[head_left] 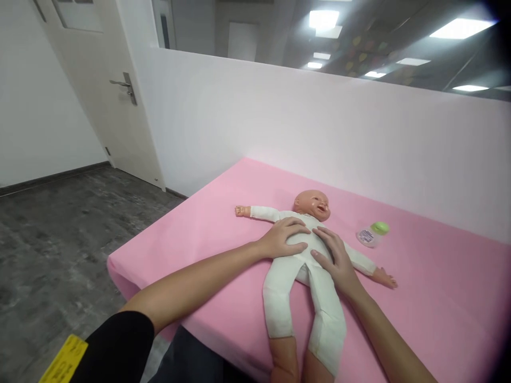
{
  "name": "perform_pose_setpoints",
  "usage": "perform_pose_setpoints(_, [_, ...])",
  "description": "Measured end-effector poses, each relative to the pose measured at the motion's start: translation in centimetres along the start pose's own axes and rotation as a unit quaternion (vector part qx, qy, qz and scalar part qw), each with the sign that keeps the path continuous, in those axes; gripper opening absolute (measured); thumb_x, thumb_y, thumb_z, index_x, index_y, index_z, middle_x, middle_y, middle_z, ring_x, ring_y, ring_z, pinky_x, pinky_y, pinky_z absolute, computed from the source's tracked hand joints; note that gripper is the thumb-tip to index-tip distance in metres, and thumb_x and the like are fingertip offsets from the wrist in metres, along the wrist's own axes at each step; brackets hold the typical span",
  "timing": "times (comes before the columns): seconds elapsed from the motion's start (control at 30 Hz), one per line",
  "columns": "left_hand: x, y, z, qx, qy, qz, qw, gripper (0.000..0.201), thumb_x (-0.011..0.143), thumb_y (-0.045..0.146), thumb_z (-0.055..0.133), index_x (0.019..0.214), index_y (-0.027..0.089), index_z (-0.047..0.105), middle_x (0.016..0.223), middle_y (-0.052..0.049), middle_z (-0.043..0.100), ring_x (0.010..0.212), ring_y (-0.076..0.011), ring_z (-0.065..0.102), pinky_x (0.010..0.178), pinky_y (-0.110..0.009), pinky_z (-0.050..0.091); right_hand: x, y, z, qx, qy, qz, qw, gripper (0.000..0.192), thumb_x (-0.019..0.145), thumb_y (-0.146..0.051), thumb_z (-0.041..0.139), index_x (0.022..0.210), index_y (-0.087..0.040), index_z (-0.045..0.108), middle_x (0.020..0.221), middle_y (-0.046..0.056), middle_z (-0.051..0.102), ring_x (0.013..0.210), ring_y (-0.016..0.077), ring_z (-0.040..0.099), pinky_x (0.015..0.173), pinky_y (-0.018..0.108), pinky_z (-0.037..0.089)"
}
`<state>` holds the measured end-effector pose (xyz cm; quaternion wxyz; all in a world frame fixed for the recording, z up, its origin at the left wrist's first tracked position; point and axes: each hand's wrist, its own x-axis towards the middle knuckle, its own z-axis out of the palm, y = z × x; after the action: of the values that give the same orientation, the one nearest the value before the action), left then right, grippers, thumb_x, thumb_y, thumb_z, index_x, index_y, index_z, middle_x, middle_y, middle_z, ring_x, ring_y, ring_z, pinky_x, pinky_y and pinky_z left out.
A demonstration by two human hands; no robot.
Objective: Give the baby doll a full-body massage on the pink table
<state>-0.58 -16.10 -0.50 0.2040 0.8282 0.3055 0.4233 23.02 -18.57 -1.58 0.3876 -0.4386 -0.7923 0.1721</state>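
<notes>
A baby doll (300, 242) with a white cloth body and plastic head, hands and legs lies on its back on a pink-covered table (199, 218). Its arms are stretched out sideways, and its head is turned to the right. My left hand (283, 238) rests flat on the left side of the doll's torso, fingers extended. On the torso's right side lies my right hand (337, 260), its fingers spread and pointing toward the doll's chest. Neither hand grips anything. The lower ends of the doll's legs run out of the picture.
A small clear bottle with a green cap (373, 234) lies on the table to the right of the doll. Behind the table stands a white wall (319, 122) with glass above it. At the left are a door (107, 80) and a grey floor (64, 229).
</notes>
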Motion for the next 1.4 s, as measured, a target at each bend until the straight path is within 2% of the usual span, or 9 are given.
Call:
perform_pose_setpoints(0.13, [0.0, 0.0, -0.1, -0.012, -0.026, -0.014, 0.999, 0.052, 0.091, 0.047, 0.068, 0.139, 0.027, 0.063, 0.156, -0.008, 0.05, 0.148, -0.0278, 0.041, 0.126, -0.046, 0.028, 0.0, -0.2, 0.1, 0.015, -0.004, 0.009, 1.0, 0.059, 0.094, -0.052, 0.063, 0.149, -0.037, 0.048, 0.16, 0.006, 0.04, 0.151, 0.0321, 0.034, 0.125, 0.06, 0.027])
perform_pose_setpoints(0.27, [0.2, 0.2, -0.2, -0.015, -0.033, -0.024, 0.999, 0.051, 0.091, 0.046, 0.069, 0.139, 0.029, 0.063, 0.156, -0.007, 0.05, 0.148, -0.0282, 0.041, 0.126, -0.047, 0.029, 0.1, -0.5, 0.2, 0.034, 0.006, 0.023, 0.999, 0.057, 0.094, -0.052, 0.064, 0.147, -0.037, 0.051, 0.162, 0.005, 0.038, 0.153, 0.0325, 0.031, 0.126, 0.061, 0.026])
perform_pose_setpoints(0.4, [0.4, -0.1, -0.1, -0.012, -0.015, -0.01, 1.0, 0.042, 0.093, 0.041, 0.066, 0.133, 0.028, 0.067, 0.148, -0.007, 0.057, 0.14, -0.0272, 0.05, 0.122, -0.047, 0.035, 0.2, -0.9, 0.2, 0.049, 0.032, 0.021, 0.998, 0.046, 0.094, -0.051, 0.064, 0.137, -0.035, 0.06, 0.154, 0.006, 0.048, 0.147, 0.0319, 0.039, 0.123, 0.058, 0.031])
perform_pose_setpoints(0.63, [0.6, 0.1, -0.4, -0.002, -0.003, -0.004, 1.0, 0.031, 0.093, 0.039, 0.064, 0.12, 0.025, 0.072, 0.115, -0.008, 0.064, 0.112, -0.0247, 0.06, 0.107, -0.044, 0.047, 0.6, -1.7, 0.1, 0.056, 0.043, 0.006, 0.997, 0.036, 0.096, -0.048, 0.062, 0.128, -0.033, 0.068, 0.138, 0.008, 0.058, 0.137, 0.031, 0.05, 0.119, 0.056, 0.038])
perform_pose_setpoints(0.83, [0.6, -0.2, -0.3, 0.009, -0.009, -0.01, 1.0, 0.048, 0.094, 0.042, 0.063, 0.14, 0.028, 0.062, 0.122, -0.008, 0.062, 0.118, -0.0265, 0.058, 0.109, -0.046, 0.046, 0.4, -1.0, 0.3, 0.062, 0.029, 0.018, 0.997, 0.053, 0.096, -0.049, 0.061, 0.147, -0.035, 0.053, 0.155, 0.006, 0.047, 0.148, 0.0316, 0.04, 0.124, 0.059, 0.031])
perform_pose_setpoints(0.97, [0.4, -0.6, -0.2, 0.025, -0.008, -0.005, 1.0, 0.053, 0.096, 0.043, 0.061, 0.147, 0.027, 0.057, 0.145, -0.011, 0.054, 0.137, -0.0306, 0.049, 0.12, -0.05, 0.037, 0.4, -0.5, 0.5, 0.061, 0.024, 0.038, 0.997, 0.061, 0.096, -0.051, 0.061, 0.152, -0.036, 0.045, 0.162, 0.006, 0.039, 0.153, 0.0312, 0.033, 0.126, 0.06, 0.027])
perform_pose_setpoints(1.1, [0.3, -0.6, -0.2, 0.025, -0.029, -0.012, 0.999, 0.052, 0.098, 0.044, 0.058, 0.147, 0.027, 0.056, 0.156, -0.009, 0.047, 0.147, -0.0303, 0.04, 0.125, -0.05, 0.031, 0.4, -0.9, 0.3, 0.057, 0.025, 0.027, 0.998, 0.051, 0.096, -0.05, 0.061, 0.144, -0.035, 0.055, 0.158, 0.006, 0.044, 0.151, 0.0306, 0.036, 0.126, 0.058, 0.027])
perform_pose_setpoints(1.27, [0.5, -0.2, -0.5, 0.016, -0.034, -0.023, 0.999, 0.041, 0.097, 0.043, 0.059, 0.136, 0.029, 0.062, 0.152, -0.007, 0.051, 0.145, -0.0284, 0.043, 0.123, -0.048, 0.033, 0.5, -1.7, 0.1, 0.062, 0.029, 0.032, 0.997, 0.038, 0.095, -0.048, 0.063, 0.13, -0.034, 0.063, 0.153, 0.006, 0.048, 0.148, 0.0312, 0.039, 0.124, 0.058, 0.03])
perform_pose_setpoints(1.4, [0.5, 0.0, -0.6, 0.014, -0.028, -0.015, 0.999, 0.035, 0.096, 0.041, 0.061, 0.127, 0.026, 0.064, 0.145, -0.008, 0.055, 0.142, -0.0292, 0.046, 0.121, -0.046, 0.036, 0.5, -1.9, 0.0, 0.074, 0.039, 0.035, 0.996, 0.03, 0.094, -0.045, 0.065, 0.121, -0.031, 0.062, 0.149, 0.006, 0.052, 0.145, 0.0307, 0.042, 0.121, 0.055, 0.034])
